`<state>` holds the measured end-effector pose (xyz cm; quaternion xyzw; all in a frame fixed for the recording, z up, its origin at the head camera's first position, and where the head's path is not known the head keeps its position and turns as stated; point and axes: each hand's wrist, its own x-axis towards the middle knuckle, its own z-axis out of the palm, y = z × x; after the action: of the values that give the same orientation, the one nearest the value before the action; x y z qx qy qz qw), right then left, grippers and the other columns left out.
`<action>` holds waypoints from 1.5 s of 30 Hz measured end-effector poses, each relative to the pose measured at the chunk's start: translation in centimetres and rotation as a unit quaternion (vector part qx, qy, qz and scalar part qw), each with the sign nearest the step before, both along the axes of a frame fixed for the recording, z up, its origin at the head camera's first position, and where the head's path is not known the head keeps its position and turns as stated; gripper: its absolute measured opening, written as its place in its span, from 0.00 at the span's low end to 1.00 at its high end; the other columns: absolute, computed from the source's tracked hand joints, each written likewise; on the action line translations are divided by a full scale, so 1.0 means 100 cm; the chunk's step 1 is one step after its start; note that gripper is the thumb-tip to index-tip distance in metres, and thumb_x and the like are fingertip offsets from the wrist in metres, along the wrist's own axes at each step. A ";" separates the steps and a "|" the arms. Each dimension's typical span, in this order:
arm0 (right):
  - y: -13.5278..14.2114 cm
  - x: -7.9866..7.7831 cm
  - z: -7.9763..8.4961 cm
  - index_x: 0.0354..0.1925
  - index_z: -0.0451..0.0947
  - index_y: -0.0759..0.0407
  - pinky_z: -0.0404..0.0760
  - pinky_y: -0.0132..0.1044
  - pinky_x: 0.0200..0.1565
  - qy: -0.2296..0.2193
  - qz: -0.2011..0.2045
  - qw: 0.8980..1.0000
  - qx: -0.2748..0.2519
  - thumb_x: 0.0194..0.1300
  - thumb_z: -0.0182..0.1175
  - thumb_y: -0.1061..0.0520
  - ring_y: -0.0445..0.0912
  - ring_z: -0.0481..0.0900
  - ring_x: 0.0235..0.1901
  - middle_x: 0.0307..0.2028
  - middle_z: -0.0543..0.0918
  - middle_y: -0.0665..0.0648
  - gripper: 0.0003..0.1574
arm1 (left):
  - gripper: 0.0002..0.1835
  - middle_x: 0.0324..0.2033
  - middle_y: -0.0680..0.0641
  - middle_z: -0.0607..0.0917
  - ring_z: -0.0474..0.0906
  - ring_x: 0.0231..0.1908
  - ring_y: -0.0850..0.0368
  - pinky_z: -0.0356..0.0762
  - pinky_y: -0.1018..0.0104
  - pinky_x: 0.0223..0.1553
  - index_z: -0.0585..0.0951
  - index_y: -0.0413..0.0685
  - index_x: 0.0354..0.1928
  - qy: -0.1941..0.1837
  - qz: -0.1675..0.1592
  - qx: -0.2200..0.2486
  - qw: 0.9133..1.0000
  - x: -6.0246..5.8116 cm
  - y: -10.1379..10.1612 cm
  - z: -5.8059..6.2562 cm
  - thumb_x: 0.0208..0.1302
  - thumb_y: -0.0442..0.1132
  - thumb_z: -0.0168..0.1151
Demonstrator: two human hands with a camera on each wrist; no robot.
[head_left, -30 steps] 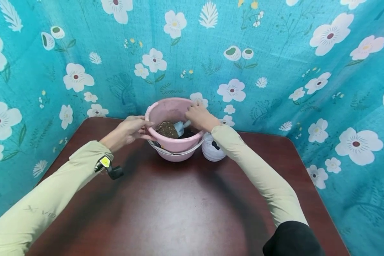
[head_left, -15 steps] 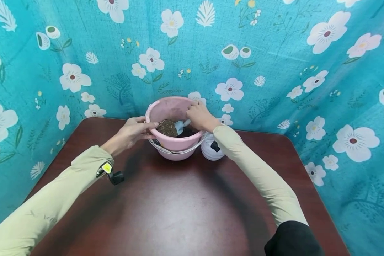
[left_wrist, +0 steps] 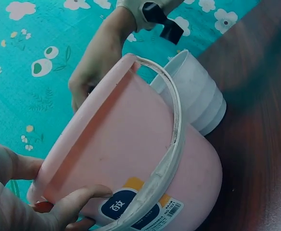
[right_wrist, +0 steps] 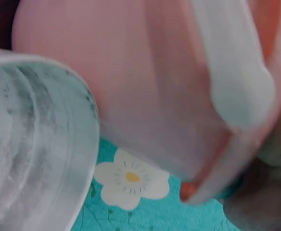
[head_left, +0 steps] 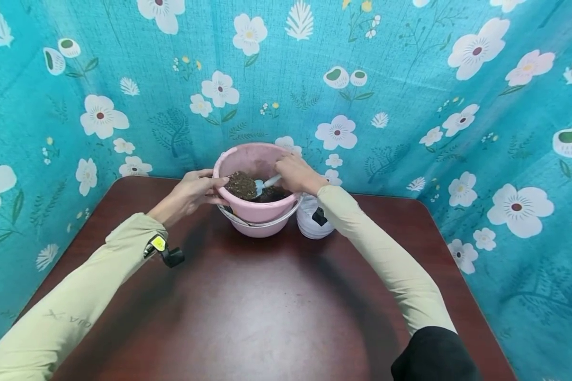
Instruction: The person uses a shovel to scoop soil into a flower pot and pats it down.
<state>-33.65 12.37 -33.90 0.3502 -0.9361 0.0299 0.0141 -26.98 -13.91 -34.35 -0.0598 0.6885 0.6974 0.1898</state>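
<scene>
Dark wood surface (head_left: 267, 296) nearest; pink bucket (head_left: 256, 212) set on it. Bucket rim clamped between thumb and fingers of left hand (head_left: 193, 191), apparently for steadying. Inside bucket: pale blue trowel (head_left: 259, 187), handle clamped in curled fingers of right hand (head_left: 296, 173). Changed over last second: less blade exposed, brown soil (head_left: 240, 185) nudged toward left wall; soil judged as being dug. White ribbed pot (head_left: 310, 228) just beside bucket; floral curtain (head_left: 195, 47) behind.

Free room in front of bucket (head_left: 253, 211); other 3 sides blocked: L hand (head_left: 189, 193), R hand (head_left: 296, 174) + pot (head_left: 311, 224), curtain (head_left: 391, 87) bhnd.
</scene>
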 end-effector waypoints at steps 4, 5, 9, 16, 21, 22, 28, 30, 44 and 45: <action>0.009 -0.002 0.006 0.45 0.91 0.60 0.81 0.51 0.56 -0.007 0.009 0.998 -0.058 0.64 0.74 0.58 0.58 0.81 0.47 0.41 0.87 0.61 0.11 | 0.35 0.44 0.42 0.80 0.85 0.29 0.62 0.94 0.61 0.45 0.58 0.34 0.80 0.009 0.009 0.005 1.000 -0.001 -0.004 -0.003 0.77 0.34 0.59; 0.012 -0.002 0.007 0.46 0.91 0.60 0.80 0.52 0.55 -0.005 0.011 0.998 -0.069 0.65 0.74 0.58 0.58 0.81 0.47 0.41 0.86 0.61 0.12 | 0.35 0.39 0.45 0.81 0.85 0.29 0.62 0.94 0.61 0.45 0.59 0.34 0.79 0.013 0.010 0.008 1.000 -0.001 -0.005 -0.003 0.77 0.34 0.59; 0.027 -0.003 0.008 0.53 0.89 0.59 0.73 0.52 0.52 0.002 0.018 0.994 -0.107 0.67 0.73 0.58 0.57 0.76 0.50 0.44 0.85 0.61 0.17 | 0.37 0.32 0.48 0.83 0.86 0.29 0.61 0.94 0.60 0.46 0.57 0.34 0.80 0.013 0.006 0.013 1.000 -0.003 -0.008 -0.004 0.77 0.35 0.60; 0.056 0.000 0.007 0.54 0.89 0.60 0.72 0.51 0.48 0.009 0.009 0.982 -0.190 0.68 0.71 0.60 0.56 0.74 0.45 0.43 0.84 0.60 0.16 | 0.40 0.64 0.33 0.74 0.87 0.33 0.63 0.92 0.58 0.50 0.53 0.39 0.82 0.005 0.000 0.001 1.000 -0.005 -0.004 -0.006 0.77 0.37 0.60; 0.065 0.002 0.011 0.57 0.87 0.61 0.69 0.48 0.46 0.014 0.009 0.978 -0.209 0.70 0.69 0.59 0.55 0.72 0.43 0.43 0.81 0.60 0.18 | 0.38 0.69 0.31 0.70 0.87 0.34 0.62 0.91 0.58 0.51 0.55 0.41 0.82 0.007 0.006 -0.006 1.000 -0.006 -0.005 -0.006 0.78 0.38 0.60; 0.067 0.003 0.011 0.57 0.87 0.62 0.68 0.48 0.46 0.015 0.009 0.978 -0.210 0.71 0.69 0.59 0.55 0.71 0.42 0.43 0.81 0.60 0.18 | 0.39 0.68 0.31 0.71 0.87 0.34 0.62 0.91 0.58 0.51 0.55 0.41 0.82 0.006 0.007 -0.009 1.000 -0.006 -0.005 -0.006 0.78 0.38 0.60; 0.078 0.004 0.008 0.58 0.86 0.61 0.67 0.45 0.43 0.022 0.024 0.974 -0.226 0.71 0.68 0.61 0.54 0.70 0.40 0.41 0.81 0.61 0.18 | 0.39 0.56 0.38 0.78 0.88 0.32 0.61 0.91 0.55 0.53 0.54 0.41 0.83 0.001 0.011 0.000 1.000 -0.005 -0.004 -0.007 0.77 0.38 0.61; 0.083 0.006 0.008 0.58 0.87 0.61 0.66 0.44 0.42 0.026 0.022 0.974 -0.225 0.71 0.69 0.61 0.53 0.69 0.39 0.41 0.81 0.60 0.19 | 0.40 0.49 0.42 0.81 0.88 0.31 0.61 0.91 0.55 0.52 0.53 0.41 0.83 0.000 0.014 0.007 1.000 -0.006 -0.003 -0.007 0.77 0.37 0.61; 0.121 0.020 0.018 0.56 0.87 0.59 0.63 0.44 0.39 0.064 -0.007 0.976 -0.206 0.71 0.69 0.61 0.53 0.69 0.38 0.41 0.80 0.60 0.17 | 0.37 0.66 0.32 0.70 0.84 0.37 0.58 0.90 0.52 0.56 0.55 0.35 0.81 -0.028 -0.012 0.003 1.000 -0.011 -0.006 -0.001 0.78 0.37 0.58; 0.124 0.021 0.018 0.56 0.87 0.59 0.63 0.44 0.39 0.063 -0.014 0.977 -0.205 0.71 0.69 0.61 0.53 0.69 0.39 0.42 0.80 0.60 0.16 | 0.37 0.66 0.32 0.71 0.85 0.36 0.59 0.91 0.53 0.55 0.55 0.36 0.81 -0.026 -0.009 0.002 1.000 -0.011 -0.006 -0.001 0.78 0.37 0.58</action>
<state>-31.51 24.75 -32.14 0.3277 -0.9122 0.1988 0.1449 -28.03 -14.52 -34.49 -0.0714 0.6825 0.6950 0.2146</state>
